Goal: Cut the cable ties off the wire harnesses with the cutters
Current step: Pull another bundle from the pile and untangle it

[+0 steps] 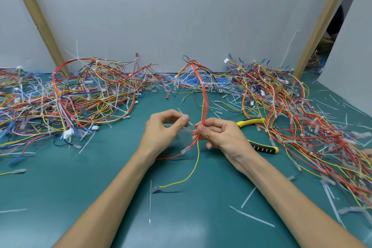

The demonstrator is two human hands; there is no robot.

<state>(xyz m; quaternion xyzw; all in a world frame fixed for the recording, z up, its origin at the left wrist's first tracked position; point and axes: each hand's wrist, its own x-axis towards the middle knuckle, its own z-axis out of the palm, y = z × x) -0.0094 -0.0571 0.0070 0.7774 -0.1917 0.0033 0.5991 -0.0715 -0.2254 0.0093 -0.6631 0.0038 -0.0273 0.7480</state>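
Forearms reaching over the green bench (100, 187), left hand (161, 130) fingers pinching a thin dark wire (191, 126), right hand (220, 137) fingers pinching the red-and-yellow wire harness (205, 106) mid-bench, cutters (263, 148) lying just beside it, harness heaps (90, 90) along far edge

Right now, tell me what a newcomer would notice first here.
At centre, the left hand and right hand pinch a red-and-yellow harness. A tangled left heap and right heap of wires flank them on the green mat. Yellow-handled cutters lie unheld just beyond the right hand.
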